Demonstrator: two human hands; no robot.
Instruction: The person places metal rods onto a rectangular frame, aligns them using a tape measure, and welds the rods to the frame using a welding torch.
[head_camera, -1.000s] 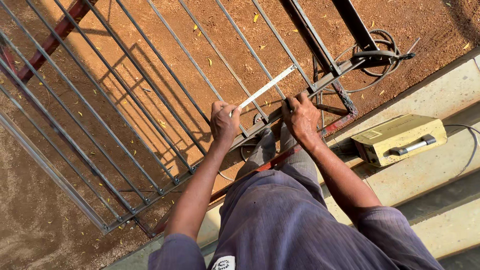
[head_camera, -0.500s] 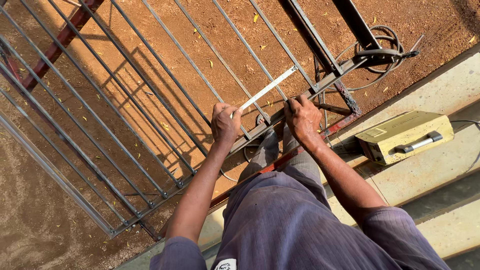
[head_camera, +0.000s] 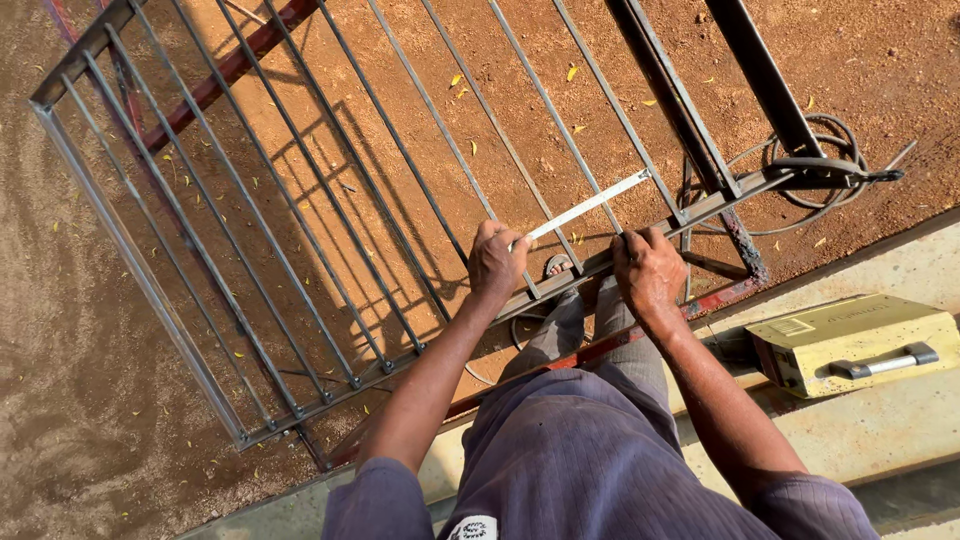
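Observation:
A grey metal grille (head_camera: 300, 240) of long parallel bars lies tilted over red dirt in front of me. My left hand (head_camera: 497, 262) grips one end of a flat pale metal strip (head_camera: 590, 205) that lies across the bars. My right hand (head_camera: 648, 270) closes on the grille's near frame rail (head_camera: 700, 208), beside the strip's line. My grey trouser legs and one sandalled foot (head_camera: 556, 266) show below the rail.
A yellowish box-shaped machine (head_camera: 850, 342) with a black handle sits on the concrete step at right. Coiled black cable (head_camera: 815, 165) lies on the dirt at upper right. A red-painted bar (head_camera: 225, 72) runs under the grille at upper left.
The view has shifted so that more of the grille's left end shows. Both hands hold the same grips; the strip stays in place.

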